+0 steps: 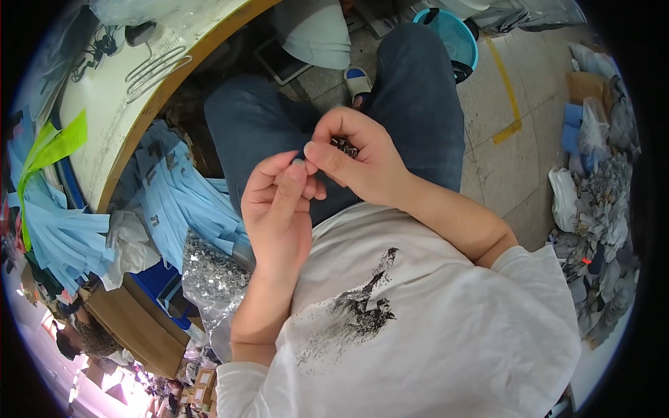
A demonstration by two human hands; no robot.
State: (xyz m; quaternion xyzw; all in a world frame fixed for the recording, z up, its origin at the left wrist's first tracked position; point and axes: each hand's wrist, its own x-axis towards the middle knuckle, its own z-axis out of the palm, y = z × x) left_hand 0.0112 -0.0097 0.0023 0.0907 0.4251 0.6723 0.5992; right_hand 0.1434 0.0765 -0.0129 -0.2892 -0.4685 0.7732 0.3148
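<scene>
Above my lap, my two hands meet fingertip to fingertip. The thumb and forefinger of my left hand (282, 202) pinch a small dark piece (299, 159), too small for me to name. My right hand (362, 157) is closed, its thumb and forefinger pressed together right beside that piece. Black and silver patterned bits (344, 145) show in the hollow behind the right thumb; whether they lie in the palm or on something below, I cannot tell.
A pale table (111, 132) with a curved wooden edge stands at the left, holding bent wire (157, 73). Light blue fabric strips (178, 188) hang below it, near a clear bag of small shiny pieces (212, 279). A turquoise basket (456, 45) and grey scrap pile (603, 216) are right.
</scene>
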